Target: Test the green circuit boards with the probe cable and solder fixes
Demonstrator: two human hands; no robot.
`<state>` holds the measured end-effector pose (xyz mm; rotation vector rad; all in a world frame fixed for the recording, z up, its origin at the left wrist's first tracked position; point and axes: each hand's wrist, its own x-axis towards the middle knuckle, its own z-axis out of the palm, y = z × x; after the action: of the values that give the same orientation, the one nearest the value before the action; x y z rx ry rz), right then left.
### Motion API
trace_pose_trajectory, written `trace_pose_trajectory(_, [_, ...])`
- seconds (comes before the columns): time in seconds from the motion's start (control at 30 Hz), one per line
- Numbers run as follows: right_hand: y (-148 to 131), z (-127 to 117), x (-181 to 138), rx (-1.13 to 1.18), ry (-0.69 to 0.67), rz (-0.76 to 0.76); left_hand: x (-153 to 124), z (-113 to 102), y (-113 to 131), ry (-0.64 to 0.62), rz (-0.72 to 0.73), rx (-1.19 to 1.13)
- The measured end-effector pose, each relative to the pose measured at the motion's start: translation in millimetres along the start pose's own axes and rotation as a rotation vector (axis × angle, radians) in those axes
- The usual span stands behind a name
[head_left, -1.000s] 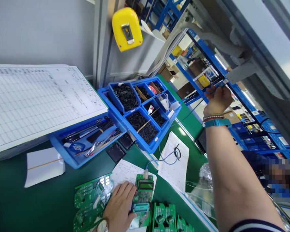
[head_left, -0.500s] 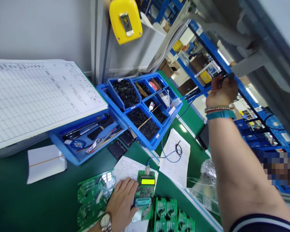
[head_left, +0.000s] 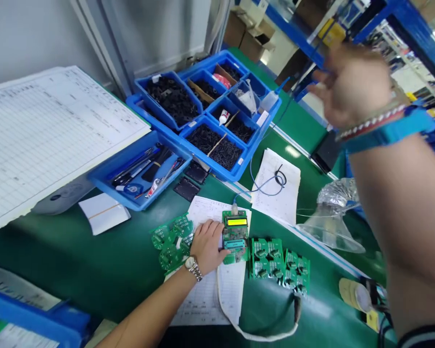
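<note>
The left hand (head_left: 206, 246) lies on a paper sheet (head_left: 212, 212), its fingers (head_left: 217, 237) a little spread and touching the circuit board with LCD (head_left: 235, 237); the right hand (head_left: 353, 84) is raised and blurred, so its fingers I cannot tell.

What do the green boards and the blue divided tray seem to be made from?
The green circuit boards look like fibreglass laminate with glossy solder mask: light glints and soldered parts sit on top. The blue divided tray looks like moulded plastic, with smooth one-piece walls; which plastic is unclear.

Nothing legible is found: the printing on the grid sheet (head_left: 58, 140) left of the circuit board (head_left: 235, 244) and that board's lit LCD (head_left: 237, 222) are unreadable.
</note>
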<state>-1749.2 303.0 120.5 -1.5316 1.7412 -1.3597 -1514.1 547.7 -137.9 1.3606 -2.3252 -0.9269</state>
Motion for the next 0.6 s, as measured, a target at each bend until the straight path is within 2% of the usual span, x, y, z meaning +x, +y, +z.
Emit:
trace_pose_trajectory(0.03, [0,-2,-31,-0.036,-0.015,0.024,1,-1,0,-0.004,0.001,0.009])
trace_pose_trajectory(0.1, [-2,-8,-84,-0.118,-0.193,-0.004,2,-1,0,-0.014,0.006,0.03])
trace_pose_trajectory(0.13, [-3,-12,-101,-0.158,-0.218,0.004,3,-1,0,-0.018,0.01,0.041])
trace_pose_trajectory(0.2, [-5,-18,-114,-0.196,-0.208,0.016,3,-1,0,-0.012,0.021,0.063])
trace_pose_trajectory(0.37, [-9,-18,-75,-0.052,0.018,0.08,-3,9,2,0.096,0.023,0.1])
trace_pose_trajectory(0.5, [-4,-3,-43,0.06,0.168,0.094,-9,32,4,0.2,0.009,0.093])
trace_pose_trajectory(0.6, [-1,9,-19,0.118,0.214,0.086,-14,50,0,0.249,0.047,0.09])
